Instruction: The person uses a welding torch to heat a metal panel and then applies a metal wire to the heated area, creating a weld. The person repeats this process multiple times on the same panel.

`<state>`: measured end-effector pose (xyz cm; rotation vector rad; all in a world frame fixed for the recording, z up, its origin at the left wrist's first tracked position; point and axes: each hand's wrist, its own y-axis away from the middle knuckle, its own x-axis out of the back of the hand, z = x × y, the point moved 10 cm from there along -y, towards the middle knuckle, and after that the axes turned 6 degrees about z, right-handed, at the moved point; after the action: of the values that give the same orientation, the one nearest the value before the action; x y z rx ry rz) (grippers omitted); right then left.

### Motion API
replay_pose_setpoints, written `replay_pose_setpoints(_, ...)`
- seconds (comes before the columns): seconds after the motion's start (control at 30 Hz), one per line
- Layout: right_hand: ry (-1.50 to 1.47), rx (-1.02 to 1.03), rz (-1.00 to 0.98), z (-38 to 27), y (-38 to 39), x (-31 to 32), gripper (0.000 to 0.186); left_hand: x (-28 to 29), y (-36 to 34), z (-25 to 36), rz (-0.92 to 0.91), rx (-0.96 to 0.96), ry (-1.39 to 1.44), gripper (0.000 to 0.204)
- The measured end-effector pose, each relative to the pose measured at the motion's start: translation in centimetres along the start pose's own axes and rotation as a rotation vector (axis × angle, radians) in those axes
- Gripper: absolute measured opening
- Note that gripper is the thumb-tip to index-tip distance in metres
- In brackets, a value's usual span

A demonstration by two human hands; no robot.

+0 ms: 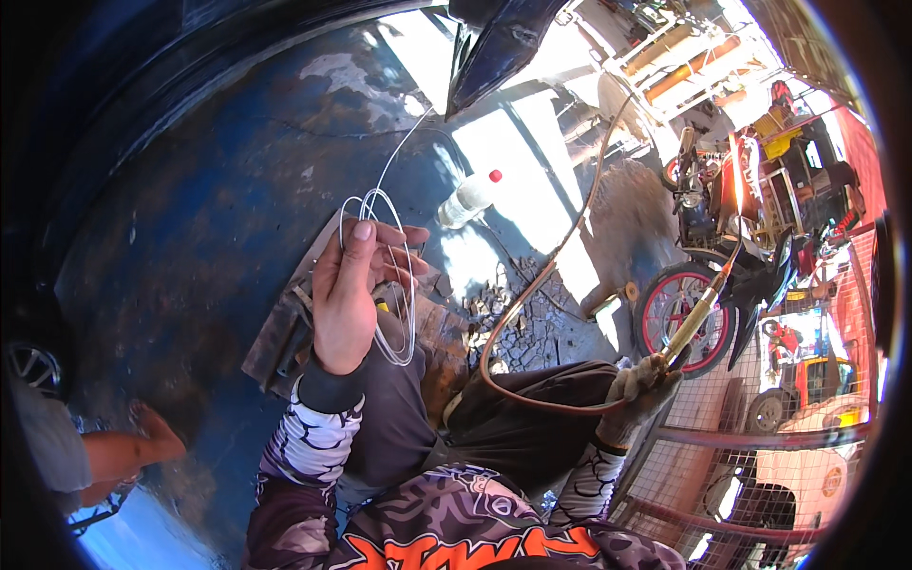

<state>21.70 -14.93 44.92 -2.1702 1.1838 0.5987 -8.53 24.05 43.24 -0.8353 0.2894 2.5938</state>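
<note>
pinching a coil of thin pale wire [411,313] up between thumb and curled fingers of the bare left hand [347,285], high over dark trousered legs [385,418] and a worn brown slab [271,347], with one end slanting off toward a dark pointed panel [503,57]. over to the right, clasping a long brass-coloured torch [696,318] in the gloved right hand [641,385], pointing it up and away across a motorcycle [765,275] with a red-rimmed wheel [644,323]. trailing a brown hose [560,408] from near that same grip, round in a wide bend toward the upper right. spotting a clear bottle [465,202], red-capped, on the sun-striped floor [171,237] beyond the coil, and a bystander's bare foot [157,432] away at lower left.
</note>
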Motion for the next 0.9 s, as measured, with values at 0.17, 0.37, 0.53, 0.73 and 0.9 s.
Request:
replay_pose_setpoints(0.17,0.079,0.023,0.05,0.8,0.6,-1.7,0.066,0.6,-0.3,-0.3,0.035,0.015,0.007,0.037)
replay_pose_setpoints(0.37,0.057,-0.078,-0.033,3.7,1.2,-3.9,0.068,0.2,-0.8,-0.4,0.051,-0.001,-0.01,0.031)
replay_pose_setpoints(0.53,0.063,-0.144,0.093,6.1,3.2,-4.2,0.071,-1.6,-0.9,0.3,0.008,-0.03,-0.047,0.029)
replay_pose_setpoints(0.73,0.084,-0.213,-0.091,8.9,4.4,-8.8,0.084,-6.1,-3.2,4.8,-0.042,-0.182,-0.113,0.03)
replay_pose_setpoints(0.9,0.175,-0.262,-0.116,10.7,4.8,-12.0,0.093,-9.1,-7.0,7.6,-0.033,-0.3,0.017,0.031)
